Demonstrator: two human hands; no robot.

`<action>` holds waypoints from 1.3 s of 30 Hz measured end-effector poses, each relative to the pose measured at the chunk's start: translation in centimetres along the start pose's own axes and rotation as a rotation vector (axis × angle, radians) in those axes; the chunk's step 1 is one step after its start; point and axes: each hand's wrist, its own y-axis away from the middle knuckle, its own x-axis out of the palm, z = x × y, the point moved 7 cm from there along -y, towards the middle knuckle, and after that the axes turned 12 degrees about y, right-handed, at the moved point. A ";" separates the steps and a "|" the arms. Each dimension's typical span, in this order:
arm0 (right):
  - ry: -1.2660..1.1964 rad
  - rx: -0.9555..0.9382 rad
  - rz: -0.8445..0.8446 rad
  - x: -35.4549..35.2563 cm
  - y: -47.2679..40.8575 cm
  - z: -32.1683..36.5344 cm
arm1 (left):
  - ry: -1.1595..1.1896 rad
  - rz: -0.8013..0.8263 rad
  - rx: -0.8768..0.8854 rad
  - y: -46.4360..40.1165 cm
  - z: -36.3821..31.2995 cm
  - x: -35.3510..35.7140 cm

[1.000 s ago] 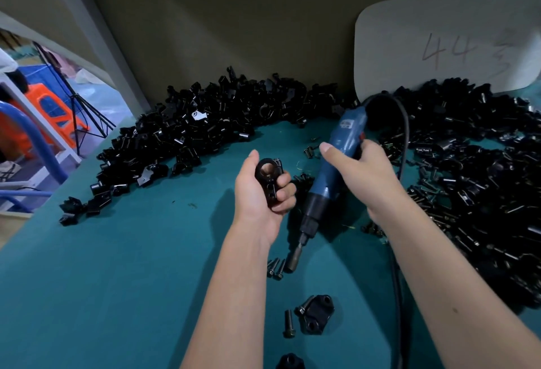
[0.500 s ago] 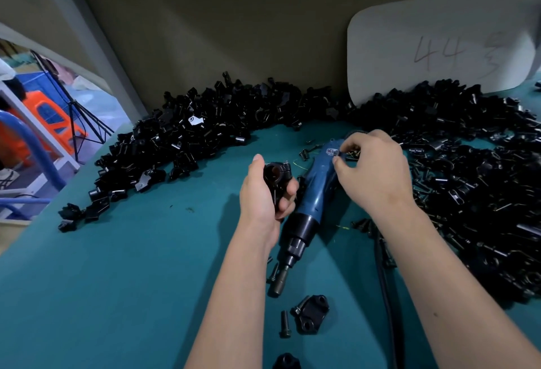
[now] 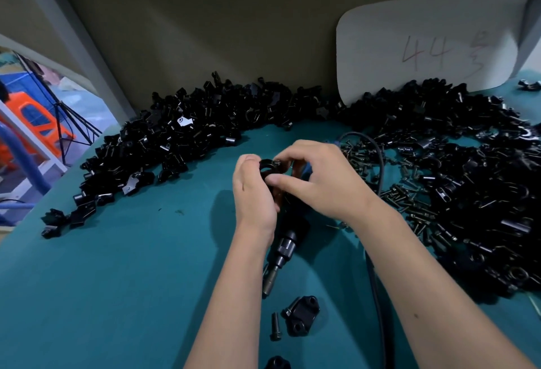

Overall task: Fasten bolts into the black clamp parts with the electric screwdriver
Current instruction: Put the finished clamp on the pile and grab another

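This is a small-parts assembly bench in a workshop or factory. A teal mat [image 3: 102,281] covers the bench, and black clamp parts [image 3: 181,140] are heaped in a long arc across the middle of the frame, with loose bolts [image 3: 415,210] mixed into the heap at right. A corded electric screwdriver [image 3: 282,251] lies at centre. A white card [image 3: 424,46] hand-marked "44" leans on the plain back wall at upper right. At the left edge, past a grey post [image 3: 76,43], is an open floor with an orange plastic stool [image 3: 38,117] and a black tripod stand [image 3: 70,131].
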 end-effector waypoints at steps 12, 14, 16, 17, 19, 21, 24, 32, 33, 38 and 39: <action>0.041 0.214 -0.079 -4.2 1.3 -2.9 | -0.443 0.019 0.397 1.4 -4.0 3.3; 0.078 0.246 -0.056 -6.6 1.6 -3.9 | -0.328 0.019 0.311 2.1 -3.2 5.1; 0.092 0.297 -0.050 -9.7 2.3 -5.1 | -0.194 0.041 0.136 3.0 -1.2 7.8; 0.104 0.324 -0.040 -11.2 2.7 -5.7 | -0.179 0.057 0.077 3.5 -0.3 9.3; 0.172 0.373 -0.016 -14.3 4.0 -6.7 | -0.243 0.126 0.055 4.8 0.6 12.9; 0.249 0.453 -0.004 -17.4 5.4 -8.1 | -0.334 0.205 0.112 6.4 0.6 16.7; 0.448 0.604 0.000 -21.7 7.1 -10.3 | -0.526 0.362 0.248 9.1 0.7 21.8; 0.671 0.765 0.250 -24.5 7.6 -13.9 | -0.931 0.554 0.376 10.5 3.2 26.6; 0.666 0.754 0.214 -24.8 6.8 -14.2 | -0.912 0.574 0.354 9.9 3.3 26.6; 0.694 0.565 0.195 -22.5 -0.5 -16.4 | -0.912 0.601 0.419 8.6 3.8 26.5; 0.686 0.531 0.274 -21.1 -1.5 -17.4 | -0.916 0.624 0.453 8.9 3.9 26.8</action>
